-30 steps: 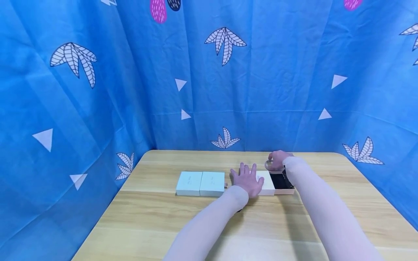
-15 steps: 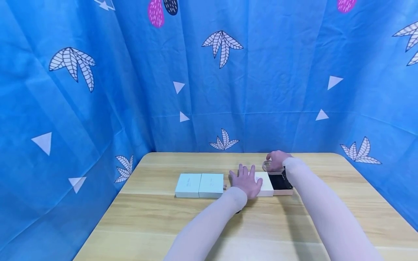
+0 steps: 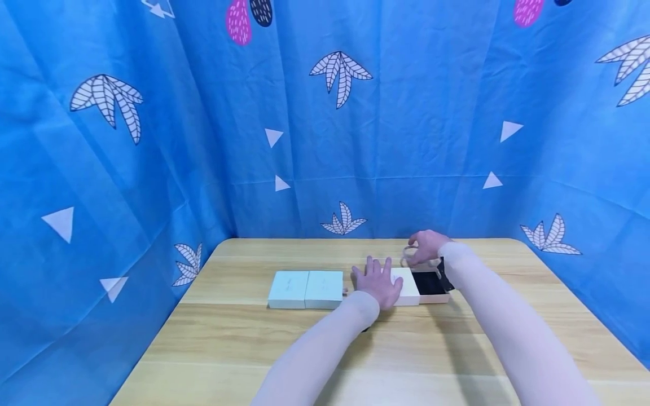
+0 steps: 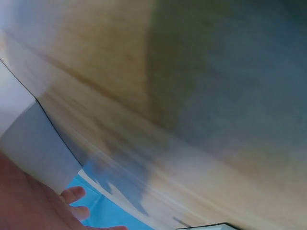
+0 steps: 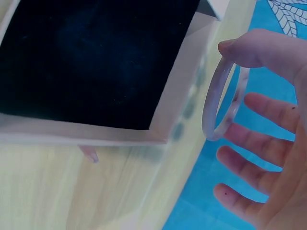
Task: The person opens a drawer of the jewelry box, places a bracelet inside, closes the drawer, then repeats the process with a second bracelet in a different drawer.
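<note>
Bangle lifted beside the opened drawer box

Your left hand (image 3: 378, 283) lies flat, fingers spread, on the white box sleeve (image 3: 408, 285), pinning it to the desk (image 3: 244, 338); your right hand (image 3: 426, 246) pinches the pale bangle (image 5: 221, 98) between thumb and forefinger, other fingers splayed, just beyond the black-lined tray (image 5: 96, 57), which stands slid out and bare.

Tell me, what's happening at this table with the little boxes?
A person sits at a wooden table with small gift boxes. The left hand rests flat on the white sleeve of a slide-out box, whose black-lined tray is pulled out to the right. The right hand pinches a pale bangle just above the table, behind the open tray. Two closed pale blue boxes sit side by side further left.
</note>
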`<action>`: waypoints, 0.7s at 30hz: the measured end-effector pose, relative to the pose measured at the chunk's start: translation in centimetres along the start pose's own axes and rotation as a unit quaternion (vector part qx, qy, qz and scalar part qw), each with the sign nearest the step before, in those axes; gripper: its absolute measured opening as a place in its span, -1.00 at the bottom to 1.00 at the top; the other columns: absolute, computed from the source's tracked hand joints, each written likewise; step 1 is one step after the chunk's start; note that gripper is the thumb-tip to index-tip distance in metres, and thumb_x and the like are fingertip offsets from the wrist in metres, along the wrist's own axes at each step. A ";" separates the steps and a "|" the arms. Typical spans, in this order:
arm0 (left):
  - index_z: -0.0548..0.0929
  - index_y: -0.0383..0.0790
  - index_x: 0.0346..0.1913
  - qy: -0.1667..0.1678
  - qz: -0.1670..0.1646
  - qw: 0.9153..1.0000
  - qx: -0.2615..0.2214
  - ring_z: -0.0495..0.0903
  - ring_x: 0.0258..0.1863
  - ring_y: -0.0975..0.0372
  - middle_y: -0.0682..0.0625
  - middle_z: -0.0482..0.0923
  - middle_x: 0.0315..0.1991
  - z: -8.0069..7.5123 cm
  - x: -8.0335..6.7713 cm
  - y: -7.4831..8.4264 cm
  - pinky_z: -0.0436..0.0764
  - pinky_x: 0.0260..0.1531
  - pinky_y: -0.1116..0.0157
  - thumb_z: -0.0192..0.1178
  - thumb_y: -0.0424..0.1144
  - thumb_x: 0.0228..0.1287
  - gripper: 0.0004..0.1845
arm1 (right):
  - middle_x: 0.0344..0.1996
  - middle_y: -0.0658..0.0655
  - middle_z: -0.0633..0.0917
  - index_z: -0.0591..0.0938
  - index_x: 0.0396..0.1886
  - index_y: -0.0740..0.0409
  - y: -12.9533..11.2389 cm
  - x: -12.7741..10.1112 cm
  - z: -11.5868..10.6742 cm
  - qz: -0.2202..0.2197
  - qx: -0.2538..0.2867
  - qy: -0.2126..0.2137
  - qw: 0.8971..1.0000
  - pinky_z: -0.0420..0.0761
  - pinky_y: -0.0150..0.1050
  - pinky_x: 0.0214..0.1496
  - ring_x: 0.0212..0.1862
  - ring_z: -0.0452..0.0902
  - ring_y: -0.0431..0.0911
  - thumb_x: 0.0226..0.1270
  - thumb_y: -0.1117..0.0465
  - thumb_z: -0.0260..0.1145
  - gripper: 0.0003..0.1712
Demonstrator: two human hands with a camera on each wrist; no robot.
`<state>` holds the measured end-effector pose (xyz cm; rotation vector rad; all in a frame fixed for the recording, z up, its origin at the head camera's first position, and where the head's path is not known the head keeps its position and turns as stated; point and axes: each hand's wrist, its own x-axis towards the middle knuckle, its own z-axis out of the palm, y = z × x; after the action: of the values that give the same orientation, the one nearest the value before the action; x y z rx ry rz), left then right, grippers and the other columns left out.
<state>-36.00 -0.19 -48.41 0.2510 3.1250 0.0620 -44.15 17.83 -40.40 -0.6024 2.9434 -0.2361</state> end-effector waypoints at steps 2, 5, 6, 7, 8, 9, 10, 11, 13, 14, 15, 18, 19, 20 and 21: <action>-0.13 0.24 0.64 -0.004 -0.001 1.000 0.002 -0.15 0.64 0.04 -0.01 0.00 0.63 0.0 0.0 -0.1 0.02 0.44 -0.33 -0.55 0.45 0.43 -0.20 | 0.11 0.33 0.68 0.64 0.18 0.21 -0.1 -0.2 -0.2 -0.001 0.001 0.003 1.000 0.65 0.06 0.04 0.02 0.62 0.11 -0.01 -0.06 0.53 -0.25; -0.13 0.25 0.64 -0.005 -0.002 1.000 0.005 -0.14 0.64 0.04 -0.01 0.01 0.63 0.0 0.0 -0.1 0.03 0.44 -0.32 -0.56 0.46 0.42 -0.19 | 0.12 0.33 0.67 0.64 0.17 0.20 -0.3 -0.5 -0.4 -0.001 0.005 0.004 1.000 0.65 0.06 0.03 0.03 0.62 0.12 -0.03 -0.04 0.53 -0.26; -0.13 0.25 0.64 -0.005 -0.002 1.000 0.005 -0.14 0.64 0.04 -0.01 0.01 0.63 0.1 0.1 -0.1 0.03 0.44 -0.32 -0.56 0.46 0.42 -0.19 | 0.12 0.32 0.67 0.64 0.17 0.19 -0.3 -0.6 -0.5 -0.001 0.005 0.003 1.000 0.66 0.05 0.02 0.03 0.62 0.11 -0.04 -0.04 0.53 -0.26; -0.13 0.25 0.64 -0.005 -0.002 1.000 0.004 -0.14 0.64 0.04 -0.01 0.01 0.63 0.1 0.1 -0.2 0.03 0.44 -0.32 -0.56 0.46 0.42 -0.20 | 0.12 0.32 0.67 0.64 0.17 0.19 -0.3 -0.6 -0.5 -0.001 0.005 0.001 1.000 0.66 0.05 0.01 0.03 0.62 0.11 -0.03 -0.04 0.53 -0.26; -0.13 0.24 0.64 -0.006 -0.002 1.000 0.002 -0.14 0.64 0.04 -0.02 0.00 0.63 0.1 0.1 -0.2 0.02 0.44 -0.32 -0.54 0.45 0.43 -0.20 | 0.11 0.31 0.67 0.65 0.17 0.18 -0.3 -0.7 -0.6 -0.001 0.005 -0.001 1.000 0.65 0.05 0.00 0.01 0.62 0.10 -0.04 -0.04 0.53 -0.27; -0.12 0.24 0.64 -0.006 -0.002 1.000 0.000 -0.13 0.64 0.03 -0.02 0.00 0.63 0.1 0.2 -0.2 0.02 0.44 -0.32 -0.53 0.45 0.43 -0.20 | 0.10 0.30 0.68 0.65 0.17 0.18 -0.3 -0.8 -0.6 -0.003 0.003 -0.002 1.000 0.66 0.05 -0.01 -0.01 0.62 0.10 -0.04 -0.03 0.53 -0.27; -0.11 0.24 0.64 -0.006 -0.003 1.000 -0.001 -0.13 0.63 0.03 -0.02 0.00 0.63 0.0 0.1 -0.2 0.02 0.44 -0.32 -0.51 0.44 0.44 -0.20 | 0.08 0.29 0.69 0.65 0.16 0.17 -0.3 -0.9 -0.6 -0.003 0.001 -0.003 1.000 0.65 0.05 -0.01 -0.02 0.62 0.08 -0.05 -0.03 0.53 -0.27; -0.11 0.24 0.64 -0.007 -0.003 1.000 0.000 -0.13 0.63 0.03 -0.02 0.00 0.63 0.0 0.1 -0.2 0.02 0.44 -0.32 -0.51 0.44 0.44 -0.20 | 0.07 0.28 0.69 0.65 0.16 0.18 -0.3 -1.0 -0.7 -0.006 0.000 -0.004 1.000 0.66 0.04 -0.02 -0.04 0.62 0.07 -0.05 -0.03 0.52 -0.27; -0.12 0.24 0.64 -0.006 -0.002 1.000 0.001 -0.13 0.63 0.03 -0.02 0.00 0.63 -0.1 0.0 -0.1 0.02 0.44 -0.32 -0.51 0.44 0.44 -0.20 | 0.05 0.27 0.70 0.65 0.17 0.18 -0.4 -1.3 -0.8 -0.008 -0.002 -0.006 1.000 0.66 0.04 -0.03 -0.07 0.62 0.05 -0.04 -0.02 0.52 -0.27; -0.11 0.23 0.64 -0.005 -0.002 1.000 0.002 -0.12 0.63 0.02 -0.03 0.00 0.63 -0.1 0.0 -0.1 0.03 0.44 -0.32 -0.50 0.44 0.44 -0.20 | 0.04 0.26 0.70 0.64 0.17 0.18 -0.4 -1.4 -0.9 -0.009 -0.003 -0.006 1.000 0.66 0.03 -0.04 -0.08 0.61 0.04 -0.05 -0.02 0.52 -0.27; -0.11 0.23 0.64 -0.003 -0.001 1.000 0.002 -0.12 0.63 0.02 -0.03 0.00 0.63 -0.2 -0.1 -0.1 0.04 0.43 -0.33 -0.51 0.44 0.44 -0.20 | 0.04 0.26 0.70 0.64 0.18 0.18 -0.5 -1.6 -1.0 -0.009 -0.003 -0.007 1.000 0.65 0.02 -0.05 -0.09 0.61 0.04 -0.05 -0.01 0.52 -0.27; -0.11 0.22 0.64 0.000 0.000 1.000 -0.001 -0.13 0.63 0.01 -0.04 -0.01 0.63 -0.1 -0.1 -0.1 0.03 0.43 -0.34 -0.52 0.44 0.44 -0.20 | 0.01 0.27 0.71 0.62 0.20 0.19 -0.7 -2.1 -1.2 -0.014 -0.001 -0.011 1.000 0.66 0.01 -0.06 -0.10 0.61 0.03 -0.04 0.00 0.53 -0.25; -0.11 0.21 0.64 0.001 0.000 1.000 -0.003 -0.13 0.63 0.01 -0.04 -0.01 0.63 -0.1 -0.2 -0.1 0.02 0.43 -0.34 -0.53 0.44 0.44 -0.19 | 0.00 0.26 0.71 0.62 0.20 0.19 -0.7 -2.3 -1.3 -0.014 -0.002 -0.011 1.000 0.65 0.00 -0.06 -0.10 0.61 0.03 -0.05 0.01 0.53 -0.24; -0.10 0.22 0.64 0.004 -0.001 1.000 -0.002 -0.12 0.63 0.02 -0.04 0.01 0.63 -0.2 -0.2 -0.1 0.03 0.43 -0.34 -0.52 0.44 0.44 -0.20 | -0.02 0.26 0.72 0.62 0.20 0.19 -0.7 -2.4 -1.3 -0.019 -0.003 -0.011 1.000 0.66 0.00 -0.06 -0.10 0.62 0.03 -0.05 0.01 0.53 -0.25; -0.10 0.22 0.64 0.004 0.000 1.000 -0.002 -0.12 0.63 0.02 -0.04 0.02 0.63 -0.2 -0.3 -0.1 0.03 0.43 -0.34 -0.53 0.44 0.44 -0.20 | -0.03 0.26 0.72 0.62 0.20 0.20 -0.7 -2.6 -1.3 -0.023 -0.003 -0.011 1.000 0.66 0.00 -0.05 -0.10 0.63 0.03 -0.04 0.01 0.54 -0.24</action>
<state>-35.76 -0.32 -48.20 0.2508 3.1321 0.0679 -41.74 18.38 -38.74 -0.6686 2.9120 -0.2240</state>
